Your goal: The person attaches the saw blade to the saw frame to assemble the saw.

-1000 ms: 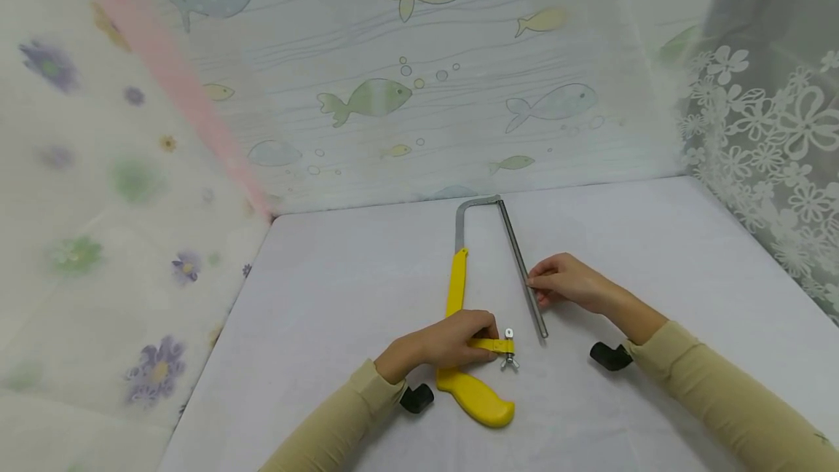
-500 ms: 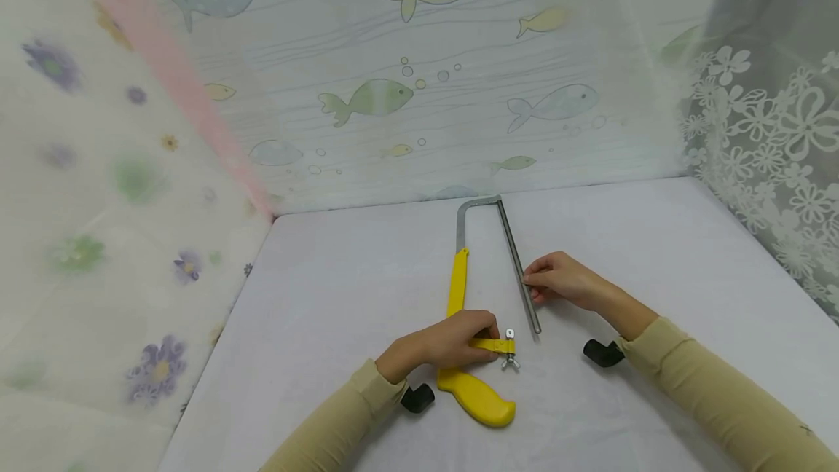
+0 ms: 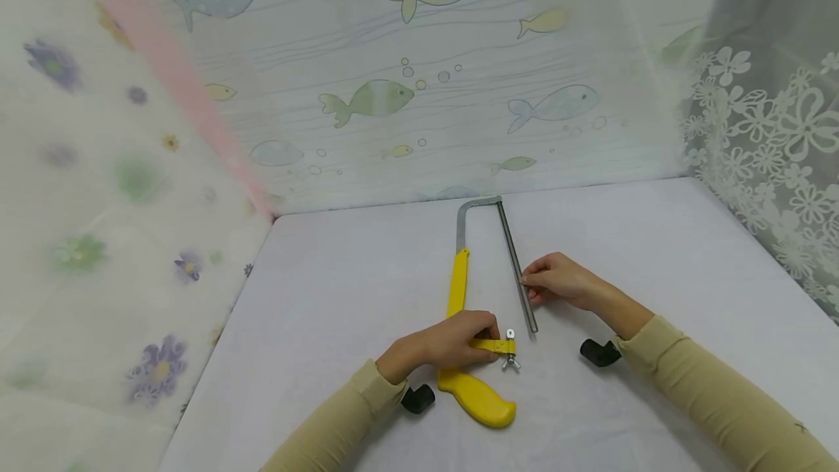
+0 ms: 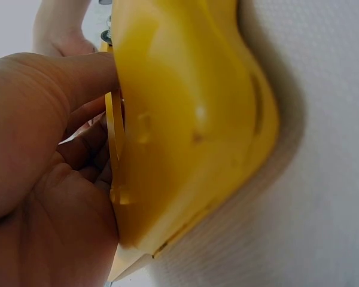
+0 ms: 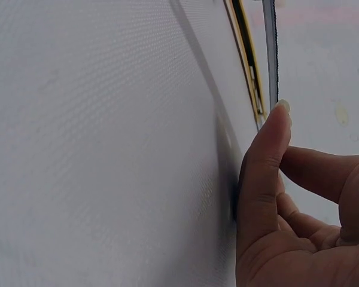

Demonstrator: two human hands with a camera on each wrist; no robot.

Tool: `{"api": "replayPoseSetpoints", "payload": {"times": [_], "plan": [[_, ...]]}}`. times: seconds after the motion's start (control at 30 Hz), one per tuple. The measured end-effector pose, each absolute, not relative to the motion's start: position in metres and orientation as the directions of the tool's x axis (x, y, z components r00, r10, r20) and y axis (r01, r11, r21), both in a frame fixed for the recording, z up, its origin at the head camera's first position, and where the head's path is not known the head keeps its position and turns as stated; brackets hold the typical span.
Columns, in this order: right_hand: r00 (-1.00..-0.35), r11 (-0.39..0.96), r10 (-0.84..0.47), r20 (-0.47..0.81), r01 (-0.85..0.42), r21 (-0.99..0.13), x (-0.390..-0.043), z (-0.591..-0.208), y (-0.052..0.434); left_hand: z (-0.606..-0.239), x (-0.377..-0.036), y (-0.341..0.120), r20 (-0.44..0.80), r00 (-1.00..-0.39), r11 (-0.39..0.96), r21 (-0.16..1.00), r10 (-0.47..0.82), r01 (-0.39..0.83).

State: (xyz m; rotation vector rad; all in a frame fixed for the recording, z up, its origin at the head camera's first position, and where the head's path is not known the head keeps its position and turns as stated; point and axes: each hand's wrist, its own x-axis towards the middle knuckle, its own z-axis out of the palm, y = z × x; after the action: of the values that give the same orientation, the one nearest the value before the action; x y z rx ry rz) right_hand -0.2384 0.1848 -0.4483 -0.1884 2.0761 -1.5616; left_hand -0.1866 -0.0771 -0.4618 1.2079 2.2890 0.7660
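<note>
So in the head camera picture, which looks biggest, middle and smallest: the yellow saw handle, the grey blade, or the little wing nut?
1. yellow saw handle, thickest and long
2. grey blade, about as long but far thinner
3. wing nut, tiny

Yellow hacksaw handle [image 3: 476, 400] (grey blade [image 3: 518, 272]); fish-print curtain [image 3: 406, 79].

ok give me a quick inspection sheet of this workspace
surface: white table, lightly textured cloth.
job's things: hacksaw with yellow handle lying flat; blade fixed at the far end of the frame, near end loose beside the wing nut.
clutter: nothing seen.
hands: left hand grips the handle's front; right hand pinches the blade with its fingers.
cables: nothing seen.
surroundings: fish-print curtain behind, floral curtains at the sides.
</note>
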Motion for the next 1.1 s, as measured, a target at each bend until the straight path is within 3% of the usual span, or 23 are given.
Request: {"api": "replayPoseSetpoints", "payload": {"times": [1.1], "plan": [[-0.836, 0.269, -0.411, -0.363, 0.269, -0.925, -0.237, -0.449, 0.167, -0.462, -0.189, -0.076, -0.139, -0.534, 0.485, 0.648, 0.834, 0.588]]}}
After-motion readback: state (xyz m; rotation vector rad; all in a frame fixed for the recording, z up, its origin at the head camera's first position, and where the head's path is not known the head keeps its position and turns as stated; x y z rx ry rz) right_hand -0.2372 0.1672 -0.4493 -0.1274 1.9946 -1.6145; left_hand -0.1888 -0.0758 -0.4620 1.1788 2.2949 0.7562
